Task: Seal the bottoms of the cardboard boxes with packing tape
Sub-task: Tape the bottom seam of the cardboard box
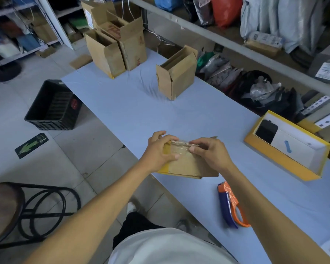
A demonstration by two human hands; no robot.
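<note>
We see the tape dispenser (pixel 231 204) nearest on the worktop (pixel 198 115), then our left hand (pixel 159 149) and right hand (pixel 211 152), fingers (pixel 193 148) curled, pinching clear tape (pixel 181 144) across the flattened cardboard box (pixel 187 164), upright boxes (pixel 176 73) beyond.

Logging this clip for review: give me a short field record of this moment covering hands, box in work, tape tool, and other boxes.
left hand: left hand grips the near box's left end
right hand: right hand pinches the clear tape on top of the box
box in work: cardboard box at the table edge
tape dispenser: tape dispenser lies on the table, untouched
other boxes: open boxes stand far left; single open box mid-table
</note>
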